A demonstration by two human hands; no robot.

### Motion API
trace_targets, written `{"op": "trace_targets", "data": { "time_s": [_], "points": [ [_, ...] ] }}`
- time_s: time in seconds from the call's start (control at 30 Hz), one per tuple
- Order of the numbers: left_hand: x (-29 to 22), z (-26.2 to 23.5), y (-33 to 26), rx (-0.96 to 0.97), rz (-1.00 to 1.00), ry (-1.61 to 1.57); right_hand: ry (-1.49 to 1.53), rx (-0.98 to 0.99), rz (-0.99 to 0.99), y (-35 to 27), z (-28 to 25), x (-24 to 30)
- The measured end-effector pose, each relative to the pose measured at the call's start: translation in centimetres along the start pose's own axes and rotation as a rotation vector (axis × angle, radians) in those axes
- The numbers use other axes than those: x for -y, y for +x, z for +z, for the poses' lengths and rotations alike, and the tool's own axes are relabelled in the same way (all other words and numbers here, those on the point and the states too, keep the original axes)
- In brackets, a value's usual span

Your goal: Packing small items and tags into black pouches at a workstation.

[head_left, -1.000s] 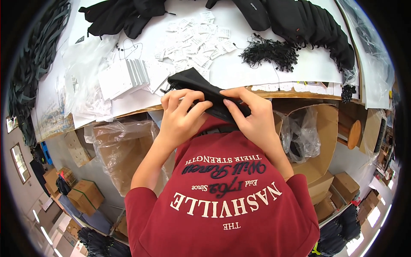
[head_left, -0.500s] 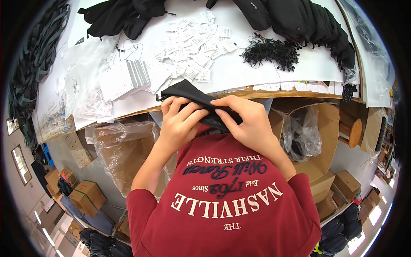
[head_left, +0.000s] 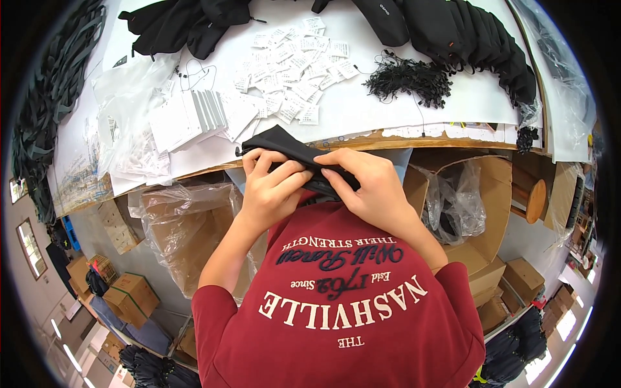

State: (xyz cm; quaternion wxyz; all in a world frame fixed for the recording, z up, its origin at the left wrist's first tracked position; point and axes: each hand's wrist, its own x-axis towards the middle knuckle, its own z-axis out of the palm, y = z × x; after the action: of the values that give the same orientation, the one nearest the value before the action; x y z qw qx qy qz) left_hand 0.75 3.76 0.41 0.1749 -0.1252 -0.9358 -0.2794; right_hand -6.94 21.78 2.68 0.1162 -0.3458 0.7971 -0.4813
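Both hands, the left hand (head_left: 270, 189) and the right hand (head_left: 370, 187), grasp one black fabric pouch (head_left: 291, 152) at the near edge of the white table (head_left: 388, 110), near the paper tags (head_left: 291, 58).

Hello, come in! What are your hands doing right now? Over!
Left hand and right hand: both in a closed grip on the black fabric piece, at the table edge. White paper tags lie beyond. Nothing in the way.
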Motion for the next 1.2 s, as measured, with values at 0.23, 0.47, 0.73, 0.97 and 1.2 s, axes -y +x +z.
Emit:
{"op": "trace_targets", "data": {
  "time_s": [0.23, 0.47, 0.73, 0.97, 1.2],
  "points": [
    [0.3, -1.1, 1.2, 0.148, -0.118, -0.261, 0.029, -0.06, 0.114, 0.3, -0.5, -1.2],
    [9.4, 4.5, 0.4, -0.145, -0.548, -0.08, -0.134, 0.017, 0.15, -0.3, -2.2, -2.8],
    [11.7, 5.8, 0.6, -0.119, -0.47, 0.102, -0.091, -0.004, 0.193, -0.9, -2.4, -2.9],
    [4.8, 1.8, 3.2, -0.324, -0.427, -0.472, -0.071, -0.016, 0.208, -0.3, -2.1, -3.0],
    [1.6, 1.0, 3.5, 0.112, -0.033, -0.247, -0.043, -0.016, 0.234, 0.8, -2.1, -2.5]
  ]
}}
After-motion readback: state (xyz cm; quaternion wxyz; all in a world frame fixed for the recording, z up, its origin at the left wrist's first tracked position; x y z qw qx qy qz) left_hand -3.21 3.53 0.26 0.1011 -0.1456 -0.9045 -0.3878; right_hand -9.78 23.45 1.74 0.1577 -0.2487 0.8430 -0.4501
